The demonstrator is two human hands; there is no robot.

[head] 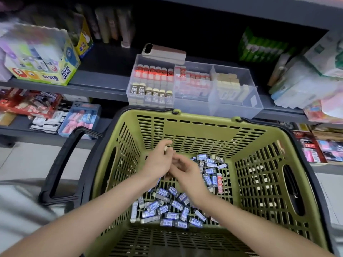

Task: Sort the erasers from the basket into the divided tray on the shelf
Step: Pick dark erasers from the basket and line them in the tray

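Observation:
A green plastic basket (pixel 202 127) holds several loose erasers (pixel 167 206) in dark sleeves with blue labels, plus one in a red sleeve (pixel 220 183). Both hands are inside it, close together above the pile. My left hand (pixel 157 162) grips a pale eraser (pixel 165 148) that shows between its fingers. My right hand (pixel 187 173) has curled fingers right beside the left; what it holds is hidden. The clear divided tray (pixel 219 106) sits on the shelf just behind the basket, with rows of red-sleeved and 2B erasers (pixel 154 84) in its left compartments.
A phone (pixel 163 51) lies on the tray's back edge. A yellow glue box (pixel 42 58) stands on the shelf at left, and wrapped packs at right. The basket's black handle (pixel 61 164) folds out to the left. More stationery fills the lower shelf.

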